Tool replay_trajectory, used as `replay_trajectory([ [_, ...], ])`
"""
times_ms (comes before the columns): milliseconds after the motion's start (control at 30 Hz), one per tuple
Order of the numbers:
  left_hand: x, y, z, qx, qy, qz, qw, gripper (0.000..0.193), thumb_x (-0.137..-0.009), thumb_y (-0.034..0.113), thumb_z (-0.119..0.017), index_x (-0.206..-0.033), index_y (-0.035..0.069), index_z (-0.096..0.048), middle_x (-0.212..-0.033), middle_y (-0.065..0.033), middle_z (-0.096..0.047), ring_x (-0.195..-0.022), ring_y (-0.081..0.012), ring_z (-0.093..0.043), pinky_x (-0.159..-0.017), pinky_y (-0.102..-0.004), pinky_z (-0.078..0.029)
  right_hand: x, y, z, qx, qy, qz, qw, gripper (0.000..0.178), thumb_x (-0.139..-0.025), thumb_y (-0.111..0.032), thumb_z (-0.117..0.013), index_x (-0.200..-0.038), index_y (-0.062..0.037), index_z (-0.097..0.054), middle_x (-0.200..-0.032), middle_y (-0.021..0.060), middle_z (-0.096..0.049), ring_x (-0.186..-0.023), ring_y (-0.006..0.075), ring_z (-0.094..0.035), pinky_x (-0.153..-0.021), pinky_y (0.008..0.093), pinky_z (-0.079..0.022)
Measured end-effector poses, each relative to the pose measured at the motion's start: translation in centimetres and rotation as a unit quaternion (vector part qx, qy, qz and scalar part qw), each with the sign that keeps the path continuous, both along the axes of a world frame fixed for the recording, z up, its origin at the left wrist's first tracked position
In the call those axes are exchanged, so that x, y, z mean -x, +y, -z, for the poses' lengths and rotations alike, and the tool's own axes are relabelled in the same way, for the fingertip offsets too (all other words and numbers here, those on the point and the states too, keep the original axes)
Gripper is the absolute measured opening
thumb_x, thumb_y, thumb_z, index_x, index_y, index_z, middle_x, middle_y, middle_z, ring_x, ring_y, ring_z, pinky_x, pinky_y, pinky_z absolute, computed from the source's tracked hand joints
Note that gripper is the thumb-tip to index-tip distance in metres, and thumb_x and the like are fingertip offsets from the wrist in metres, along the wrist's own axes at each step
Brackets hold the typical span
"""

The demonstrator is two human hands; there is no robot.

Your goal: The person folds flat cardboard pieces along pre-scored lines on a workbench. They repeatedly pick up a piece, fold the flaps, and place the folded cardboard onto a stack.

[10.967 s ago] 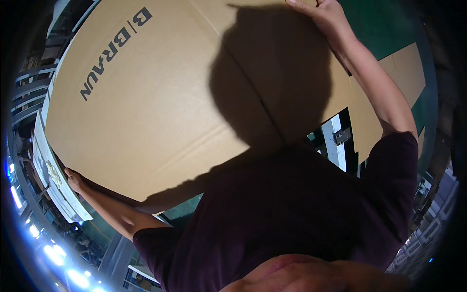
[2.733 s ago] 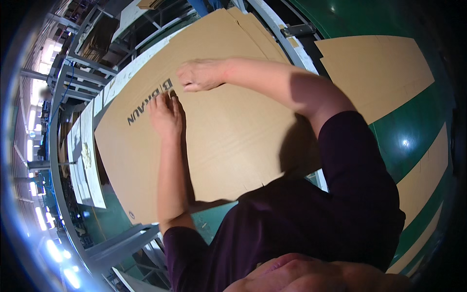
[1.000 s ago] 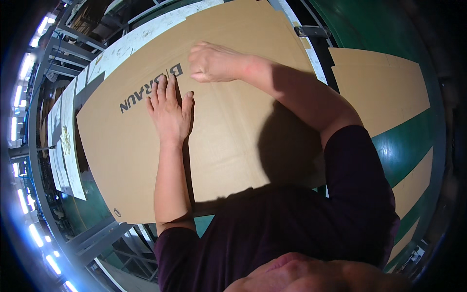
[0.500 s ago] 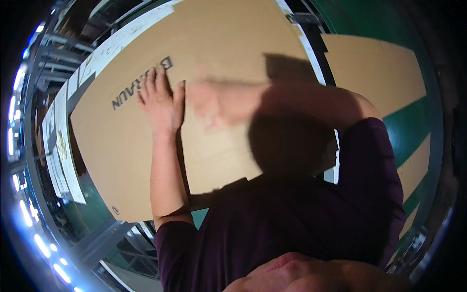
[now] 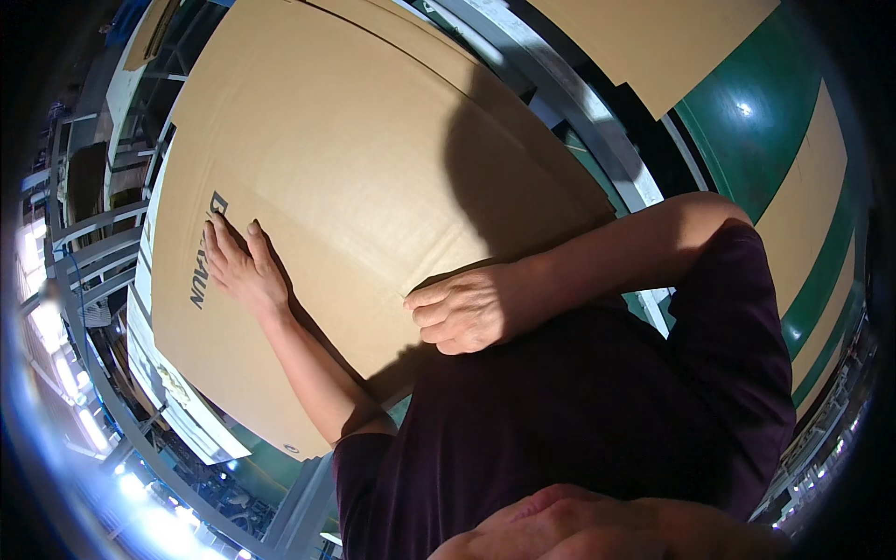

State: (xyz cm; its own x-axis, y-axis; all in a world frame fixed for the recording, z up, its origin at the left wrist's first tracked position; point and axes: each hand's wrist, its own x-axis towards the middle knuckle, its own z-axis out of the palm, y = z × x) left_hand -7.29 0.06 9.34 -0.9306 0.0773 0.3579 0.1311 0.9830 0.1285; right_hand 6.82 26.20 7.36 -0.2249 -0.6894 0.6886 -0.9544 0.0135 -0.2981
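A large flat sheet of brown cardboard (image 5: 327, 159) with dark printing near its left side lies in front of me. My left hand (image 5: 245, 271) rests palm down on it, fingers spread across part of the print, holding nothing. Close to my body, my right hand (image 5: 467, 310) is closed, its fingers curled and pressed together just over the sheet. Whatever those fingers may hold is hidden. A faint line runs on the cardboard up and right from near the right fingertips.
Beyond the sheet's right edge runs a grey metal rail (image 5: 597, 121). Past it, more brown cardboard (image 5: 653, 37) lies on a green surface (image 5: 747, 121). Metal racks (image 5: 103, 247) and white panels stand at the left. My shadow falls across the sheet's right part.
My right hand, blurred beside the left hand before, has come back toward my body and away from it. The left hand stays flat on the cardboard. The whole view has turned.
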Motion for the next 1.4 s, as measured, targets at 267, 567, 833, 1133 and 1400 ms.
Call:
replay_trajectory([
  [267, -0.3, 0.1, 0.2, 0.034, 0.017, 0.015, 0.999, 0.06, -0.095, 0.044, -0.043, -0.142, 0.007, -0.037, -0.147, -0.017, -0.035, -0.138, -0.0334, -0.028, -0.112, -0.0453, -0.019, 0.4, 0.5, -0.6, -0.013, -0.004, -0.006, 1.0, 0.014, -0.069, -0.009, -0.059, -0.057, -0.0082, -0.051, -0.065, 0.001, -0.046, -0.074, 0.0173, -0.051, -0.097, 0.0358, -0.042],
  [567, -0.9, -0.2, 0.2, 0.031, -0.004, -0.032, 0.999, 0.061, -0.094, 0.043, -0.046, -0.144, 0.01, -0.034, -0.15, -0.0147, -0.031, -0.14, -0.0327, -0.023, -0.113, -0.0511, -0.013, 16.8, -4.5, -5.5, -0.137, -0.076, -0.1, 0.983, 0.034, -0.073, -0.033, -0.072, -0.065, -0.0023, -0.059, -0.078, 0.0118, -0.057, -0.085, 0.0285, -0.053, -0.08, 0.042, -0.044],
  [833, -0.5, 0.0, -0.2, 0.003, -0.034, -0.013, 0.999, 0.061, -0.095, 0.044, -0.044, -0.145, 0.011, -0.034, -0.151, -0.0132, -0.029, -0.142, -0.0311, -0.021, -0.114, -0.0504, -0.011, 20.3, -6.4, -4.0, -0.07, -0.045, -0.017, 0.996, 0.024, -0.071, -0.017, -0.067, -0.055, -0.003, -0.056, -0.062, 0.0083, -0.056, -0.071, 0.0261, -0.055, -0.073, 0.0369, -0.047],
  [1133, -0.9, -0.3, 0.0, 0.008, -0.029, 0.004, 1.0, 0.062, -0.094, 0.043, -0.044, -0.146, 0.012, -0.031, -0.153, -0.0118, -0.027, -0.142, -0.0316, -0.019, -0.114, -0.0503, -0.01, 19.9, -6.2, -6.7, -0.039, -0.01, 0.038, 0.998, 0.029, -0.073, -0.018, -0.067, -0.052, -0.0015, -0.054, -0.063, 0.0087, -0.056, -0.07, 0.0264, -0.055, -0.074, 0.0379, -0.048],
  [1400, -0.6, 0.9, -1.0, 0.004, -0.061, -0.021, 0.998, 0.062, -0.093, 0.04, -0.047, -0.146, 0.012, -0.031, -0.153, -0.0121, -0.026, -0.143, -0.0309, -0.018, -0.114, -0.0502, -0.009, 27.1, -6.0, -8.1, -0.125, -0.006, 0.049, 0.991, 0.037, -0.079, -0.022, -0.062, -0.051, -0.0021, -0.049, -0.059, 0.0101, -0.051, -0.07, 0.027, -0.053, -0.068, 0.0384, -0.045],
])
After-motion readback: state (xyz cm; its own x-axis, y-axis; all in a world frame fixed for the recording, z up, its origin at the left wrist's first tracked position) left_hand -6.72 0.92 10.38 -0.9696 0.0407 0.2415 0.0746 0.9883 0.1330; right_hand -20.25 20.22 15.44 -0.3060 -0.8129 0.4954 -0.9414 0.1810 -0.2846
